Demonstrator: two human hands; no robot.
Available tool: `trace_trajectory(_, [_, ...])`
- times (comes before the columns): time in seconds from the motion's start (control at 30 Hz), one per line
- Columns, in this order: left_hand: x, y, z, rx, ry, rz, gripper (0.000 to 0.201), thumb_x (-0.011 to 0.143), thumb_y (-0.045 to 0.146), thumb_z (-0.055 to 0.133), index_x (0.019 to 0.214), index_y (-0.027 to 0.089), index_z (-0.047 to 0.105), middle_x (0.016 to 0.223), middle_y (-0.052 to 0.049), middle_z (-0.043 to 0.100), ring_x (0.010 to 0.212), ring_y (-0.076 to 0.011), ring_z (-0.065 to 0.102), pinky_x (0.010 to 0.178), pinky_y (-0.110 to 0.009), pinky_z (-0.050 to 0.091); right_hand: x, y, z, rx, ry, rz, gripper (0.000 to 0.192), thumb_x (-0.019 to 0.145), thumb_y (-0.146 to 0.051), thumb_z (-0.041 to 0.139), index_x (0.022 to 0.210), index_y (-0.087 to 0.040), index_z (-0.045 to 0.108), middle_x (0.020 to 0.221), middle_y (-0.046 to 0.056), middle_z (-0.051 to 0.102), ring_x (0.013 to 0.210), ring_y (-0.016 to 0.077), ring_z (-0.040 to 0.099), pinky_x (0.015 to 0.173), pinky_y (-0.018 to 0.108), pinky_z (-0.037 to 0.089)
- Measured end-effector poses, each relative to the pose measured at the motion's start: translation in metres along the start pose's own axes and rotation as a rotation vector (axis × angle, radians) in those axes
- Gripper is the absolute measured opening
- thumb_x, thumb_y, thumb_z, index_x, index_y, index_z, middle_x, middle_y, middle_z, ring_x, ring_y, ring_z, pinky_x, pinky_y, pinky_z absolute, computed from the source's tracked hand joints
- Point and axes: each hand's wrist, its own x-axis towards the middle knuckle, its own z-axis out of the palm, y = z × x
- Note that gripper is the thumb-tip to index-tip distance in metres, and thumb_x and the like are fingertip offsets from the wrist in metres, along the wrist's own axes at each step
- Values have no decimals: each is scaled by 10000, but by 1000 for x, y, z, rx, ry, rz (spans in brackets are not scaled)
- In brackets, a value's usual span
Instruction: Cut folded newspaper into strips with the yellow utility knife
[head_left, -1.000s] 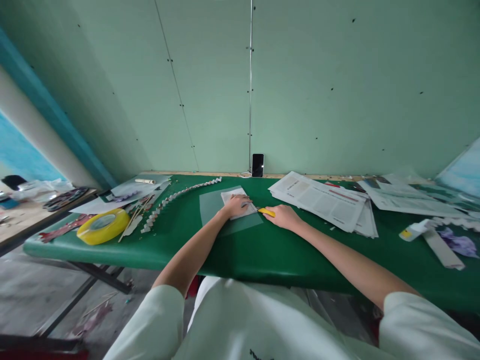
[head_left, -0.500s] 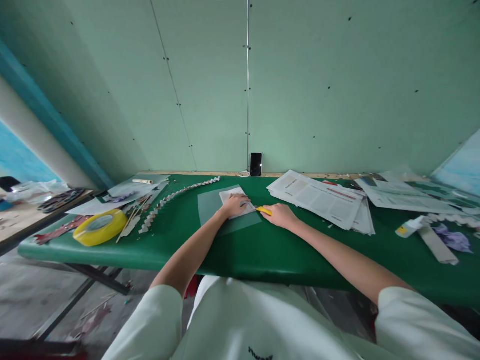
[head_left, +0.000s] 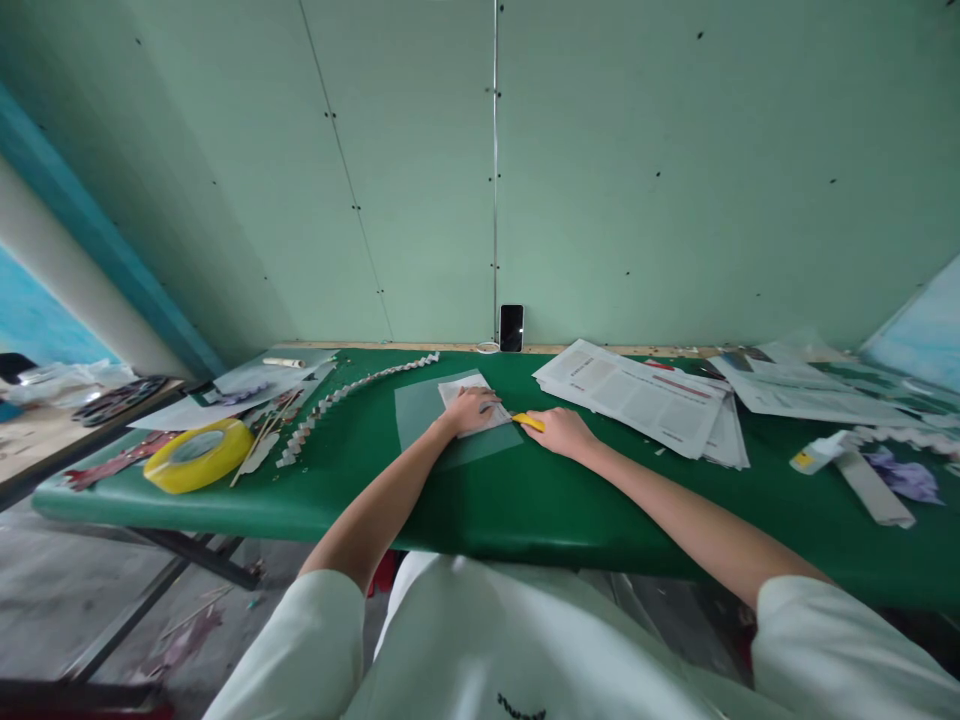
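Note:
My left hand [head_left: 468, 409] lies flat on a small folded piece of white paper [head_left: 454, 388], pressing it down, with its fingers stretched out to the right. Beneath the paper is a translucent plastic sheet [head_left: 417, 425] on the green tabletop. In my right hand [head_left: 564, 431] is a slim yellow cutter knife [head_left: 531, 422], its tip pointing left at the paper's right edge. The fingers of that hand are closed round the handle. Whether the blade cuts into the paper is too small to tell.
Left on the green table [head_left: 480, 510] lie a zigzag folded-paper chain [head_left: 337, 395], yellow tape roll [head_left: 199, 455] and thin sticks [head_left: 262, 437]. Printed sheets [head_left: 637, 395], a glue bottle [head_left: 819, 454] and crumpled purple paper [head_left: 906, 476] are at right. A phone [head_left: 511, 328] leans on the wall.

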Motion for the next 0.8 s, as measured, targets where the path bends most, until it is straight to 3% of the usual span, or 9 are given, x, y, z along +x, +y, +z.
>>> trace_trajectory(0.47, [0,1,0,-4,6,-10,445,1053,328,515,1408,313,782,1552,-47,697,1487,-305,594,1288,-497,389,0,-1,1,-35,34,-2,508,1108,-559,491,1412,-294,801,1058,90,864,905,276,802,681,285,542])
trace_trajectory(0.8, [-1,2,-3,12,-1,-4,452,1056,324,506,1417,314,778,1556,-40,694,1478,-308,604,1273,-488,410,0,0,-1,-12,2,-9,513,1119,-547,487,1438,-273,782,989,74,857,801,242,785,581,260,476])
